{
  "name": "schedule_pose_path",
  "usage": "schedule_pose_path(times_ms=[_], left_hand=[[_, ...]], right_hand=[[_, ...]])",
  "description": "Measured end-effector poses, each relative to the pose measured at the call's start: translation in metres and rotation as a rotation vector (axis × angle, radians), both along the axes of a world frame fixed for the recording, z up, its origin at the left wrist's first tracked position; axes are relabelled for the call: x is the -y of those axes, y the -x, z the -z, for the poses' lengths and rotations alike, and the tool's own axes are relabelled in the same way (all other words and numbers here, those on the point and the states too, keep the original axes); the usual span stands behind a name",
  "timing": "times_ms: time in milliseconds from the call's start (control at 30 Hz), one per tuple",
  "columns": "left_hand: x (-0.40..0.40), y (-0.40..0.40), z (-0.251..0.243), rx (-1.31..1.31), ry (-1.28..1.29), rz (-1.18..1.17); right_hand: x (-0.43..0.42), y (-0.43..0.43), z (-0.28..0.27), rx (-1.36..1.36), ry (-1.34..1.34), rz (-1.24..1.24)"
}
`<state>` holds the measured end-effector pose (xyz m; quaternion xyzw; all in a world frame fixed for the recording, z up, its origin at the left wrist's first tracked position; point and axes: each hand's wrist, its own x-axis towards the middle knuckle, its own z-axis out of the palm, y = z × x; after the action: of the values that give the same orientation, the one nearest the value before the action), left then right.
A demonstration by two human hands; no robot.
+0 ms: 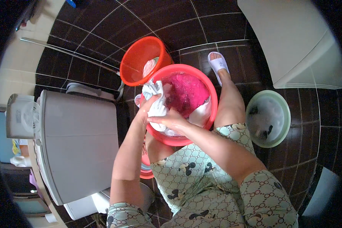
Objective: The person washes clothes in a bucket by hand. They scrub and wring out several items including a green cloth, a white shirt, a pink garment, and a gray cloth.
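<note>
Both my hands grip a bunched white wet cloth (157, 107) over the left side of a red plastic basin (213, 114). My left hand (151, 105) wraps around the upper part of the bundle. Lower down, my right hand (169, 119) closes on it with the thumb laid across. Bright pink fabric (192, 88) lies in the water of the basin, with a few bubbles on top. More white cloth (201, 114) rests against the basin's right wall. How far the held bundle reaches into the water is hidden by my hands.
An orange-red bucket (128, 68) holding pale pink cloth (149, 67) stands beyond the basin. To the right, a pale green basin (287, 119) contains sudsy water and dark items. A grey-white appliance (79, 142) is at left, a large white cabinet-like unit (290, 37) at upper right.
</note>
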<state>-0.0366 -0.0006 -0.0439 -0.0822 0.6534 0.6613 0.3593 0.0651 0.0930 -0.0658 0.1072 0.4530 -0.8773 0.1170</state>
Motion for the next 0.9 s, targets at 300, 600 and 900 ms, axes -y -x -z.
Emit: schedule_pose_path(times_ms=[300, 600, 900], left_hand=[[-0.001, 0.014, 0.02, -0.768, 0.961, 0.428], [0.021, 0.017, -0.001, -0.314, 0.352, 0.108], [0.014, -0.06, 0.043, 0.288, -0.816, -0.376]], right_hand=[[0.018, 0.012, 0.019, -0.046, -0.357, 0.022], [0.015, 0.019, 0.019, 0.336, 0.595, -0.226], [0.007, -0.004, -0.011, 0.221, 1.51, -0.227]])
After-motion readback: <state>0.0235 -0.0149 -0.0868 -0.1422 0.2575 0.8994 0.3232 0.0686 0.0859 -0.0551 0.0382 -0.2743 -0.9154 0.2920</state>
